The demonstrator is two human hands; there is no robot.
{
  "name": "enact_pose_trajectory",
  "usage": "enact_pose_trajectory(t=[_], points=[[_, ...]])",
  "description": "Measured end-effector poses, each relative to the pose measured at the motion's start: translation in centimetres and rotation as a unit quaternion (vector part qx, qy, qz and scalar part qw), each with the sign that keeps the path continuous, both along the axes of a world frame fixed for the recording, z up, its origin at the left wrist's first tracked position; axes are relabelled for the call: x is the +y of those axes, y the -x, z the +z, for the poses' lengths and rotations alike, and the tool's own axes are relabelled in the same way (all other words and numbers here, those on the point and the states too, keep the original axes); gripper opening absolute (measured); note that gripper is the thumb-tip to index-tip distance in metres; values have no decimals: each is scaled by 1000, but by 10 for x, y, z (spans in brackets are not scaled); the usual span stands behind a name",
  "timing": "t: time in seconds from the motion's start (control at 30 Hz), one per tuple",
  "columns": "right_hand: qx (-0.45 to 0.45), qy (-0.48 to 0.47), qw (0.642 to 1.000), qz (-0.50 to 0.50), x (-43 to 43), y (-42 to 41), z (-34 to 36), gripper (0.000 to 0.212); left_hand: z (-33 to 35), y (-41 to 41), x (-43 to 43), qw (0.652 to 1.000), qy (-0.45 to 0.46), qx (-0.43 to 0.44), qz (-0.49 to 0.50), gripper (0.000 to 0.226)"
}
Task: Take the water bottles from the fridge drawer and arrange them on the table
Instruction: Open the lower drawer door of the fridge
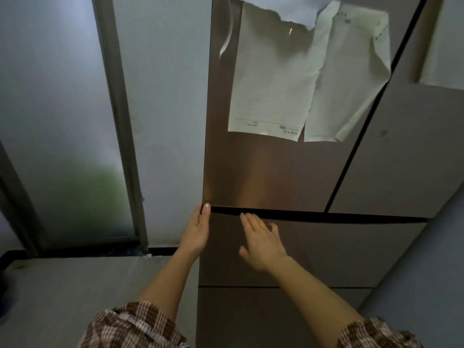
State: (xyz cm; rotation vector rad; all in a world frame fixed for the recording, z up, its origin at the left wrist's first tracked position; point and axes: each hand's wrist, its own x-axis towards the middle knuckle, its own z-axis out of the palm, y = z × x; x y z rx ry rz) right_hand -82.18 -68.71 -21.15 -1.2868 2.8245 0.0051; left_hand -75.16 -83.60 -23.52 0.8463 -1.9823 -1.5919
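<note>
Pulling comes next, we judge: the fridge drawer (339, 249) in front of us is closed, and the water bottles, which we cannot see, must lie behind its front. We would hook our fingertips into the dark seam (301, 215) along its top edge, keep both hands level and draw straight back. Tugging at one corner alone may skew the drawer and jam it. Our left hand (198, 229) clasps the drawer's top left corner, thumb tip at the seam, the other fingers round the side edge and mostly hidden. Our right hand (261, 242), at 3 o'clock of the left, lies spread and nearly straight, fingertips touching the front just under the seam, holding nothing
</note>
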Motion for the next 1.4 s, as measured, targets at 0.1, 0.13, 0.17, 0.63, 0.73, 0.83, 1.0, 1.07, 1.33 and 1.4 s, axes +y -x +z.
enact_pose_trajectory(t=[0.1, 0.13, 0.17, 0.63, 0.73, 0.83, 1.0, 1.07, 1.33, 1.4], points=[[-14, 9, 1000, -8, -3, 2, 6, 80, 1, 3, -6, 1000, -3, -18, -9, 61], [-19, 12, 1000, -11, -4, 2, 8, 79, 2, 4, -6, 1000, -3, -23, -11, 60], [-27, 16, 999, -13, -5, 2, 11, 77, 4, 3, -4, 1000, -4, -29, -10, 59], [-95, 303, 948, -24, 139, -76, 9, 21, 7, -121, 103, 993, 95, 10, -68, 29], [-97, 347, 932, -43, 181, -93, 8, 14, 19, -131, 138, 978, 36, -9, -203, 35], [-99, 355, 926, -81, 225, -100, 11, 20, 16, -138, 182, 954, 22, -42, -297, 49], [-84, 366, 906, -194, 289, -86, 33, 22, 15, -140, 268, 916, 56, -55, -394, 61], [-74, 289, 940, -169, 320, -81, 39, 27, 14, -138, 305, 907, 120, -49, -401, 52], [-83, 204, 954, -204, 430, -72, 61, 27, -2, -104, 414, 780, 384, -43, -492, 54], [-51, 178, 958, -221, 453, -64, 60, 26, 1, -90, 442, 740, 439, -39, -507, 56]])
